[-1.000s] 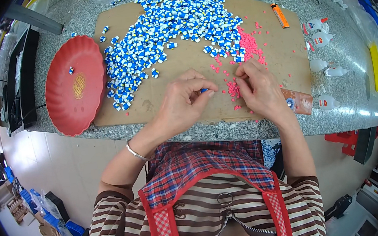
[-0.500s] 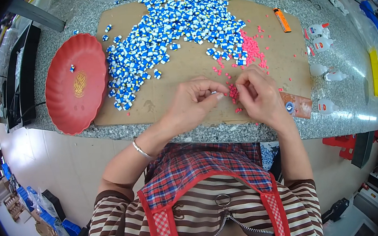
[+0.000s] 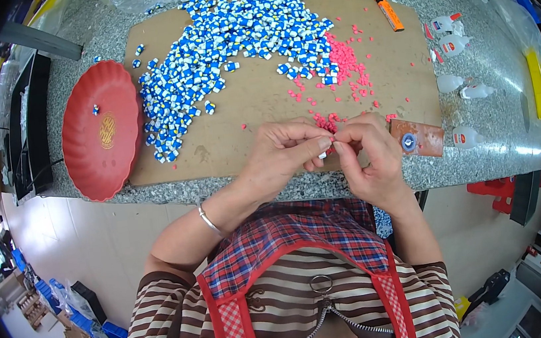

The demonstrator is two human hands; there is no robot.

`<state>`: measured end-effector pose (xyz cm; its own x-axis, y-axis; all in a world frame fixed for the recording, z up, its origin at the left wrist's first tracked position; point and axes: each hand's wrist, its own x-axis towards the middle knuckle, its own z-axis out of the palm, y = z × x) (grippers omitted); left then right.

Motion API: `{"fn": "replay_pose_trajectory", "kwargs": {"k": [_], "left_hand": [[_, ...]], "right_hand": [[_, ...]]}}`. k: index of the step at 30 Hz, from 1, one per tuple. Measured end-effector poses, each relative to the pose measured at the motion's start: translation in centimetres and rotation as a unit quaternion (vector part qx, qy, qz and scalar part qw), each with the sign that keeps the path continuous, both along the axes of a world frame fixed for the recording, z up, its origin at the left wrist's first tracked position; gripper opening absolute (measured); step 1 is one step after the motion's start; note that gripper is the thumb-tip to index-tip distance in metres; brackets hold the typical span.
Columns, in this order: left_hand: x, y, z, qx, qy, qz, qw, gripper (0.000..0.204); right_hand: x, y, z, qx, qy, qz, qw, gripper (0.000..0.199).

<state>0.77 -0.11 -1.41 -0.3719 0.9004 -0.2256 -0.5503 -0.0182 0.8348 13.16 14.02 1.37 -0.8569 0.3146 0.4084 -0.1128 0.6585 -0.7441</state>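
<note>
Two hands meet: left hand [image 3: 282, 156] pinching a white piece [image 3: 322, 155], right hand [image 3: 374, 160], hold unclear, at three o'clock; a slack pinch might lose the piece among pink bits [image 3: 326, 121] at twelve.

Matt cardboard sheet [image 3: 242, 100], glossy stone tabletop [image 3: 505, 119], shiny metal bracelet [image 3: 208, 221]

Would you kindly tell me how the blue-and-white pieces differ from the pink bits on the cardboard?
The blue-and-white pieces mix colours, while the pink bits are plain. Each blue-and-white piece is larger than a pink bit. Most blue-and-white pieces form a broad heap; the pink bits lie in smaller clusters. Both lie loose on the cardboard.
</note>
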Motion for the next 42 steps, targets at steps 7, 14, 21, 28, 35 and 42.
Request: {"fn": "replay_pose_trajectory", "kwargs": {"k": [7, 14, 21, 28, 35, 42], "left_hand": [[0.8, 0.1, 0.3, -0.01, 0.009, 0.025, 1.0, 0.012], [1.0, 0.4, 0.4, -0.013, 0.01, 0.006, 1.0, 0.012], [1.5, 0.9, 0.4, -0.019, 0.0, 0.002, 1.0, 0.014], [2.0, 1.0, 0.6, -0.011, -0.008, 0.009, 1.0, 0.02], [1.4, 0.3, 0.7, -0.057, 0.034, -0.047, 0.997, 0.022], [1.9, 0.4, 1.2, -0.048, 0.04, -0.033, 0.997, 0.022]], "right_hand": [[0.4, 0.5, -0.2, 0.026, 0.006, 0.024, 0.999, 0.02], [0.9, 0.8, -0.4, 0.023, 0.021, 0.015, 0.999, 0.02], [1.5, 1.1, -0.8, -0.023, 0.011, -0.001, 1.0, 0.017], [5.9, 3.6, 0.1, -0.148, -0.109, -0.115, 0.976, 0.009], [9.5, 8.0, 1.7, 0.05, -0.204, -0.17, 0.963, 0.01], [8.8, 8.5, 1.1, 0.155, -0.225, -0.122, 0.954, 0.012]]}}
